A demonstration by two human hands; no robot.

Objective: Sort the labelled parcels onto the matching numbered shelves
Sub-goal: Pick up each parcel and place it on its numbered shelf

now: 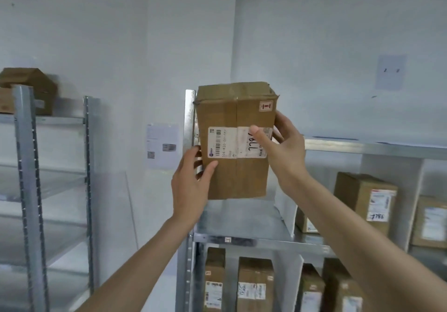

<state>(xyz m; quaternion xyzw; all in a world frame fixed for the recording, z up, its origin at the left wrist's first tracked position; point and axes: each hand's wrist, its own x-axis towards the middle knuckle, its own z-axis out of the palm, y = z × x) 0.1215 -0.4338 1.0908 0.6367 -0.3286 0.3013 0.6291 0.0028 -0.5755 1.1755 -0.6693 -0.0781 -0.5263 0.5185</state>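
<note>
Forearms rise from six o'clock, and I've got both hands on the parcel at centre frame, held upright above the shelf. At eight o'clock of the box, my left hand clamps its lower left edge, thumb on the front face, fingers wrapped behind. At three o'clock, my right hand grips the right side, thumb pressed across the label, half covering the handwritten number. Stiff taped cardboard, dented at the top corners; I judge it light enough, best carried by opposite side edges. Over at four o'clock another box reads 7786.
</note>
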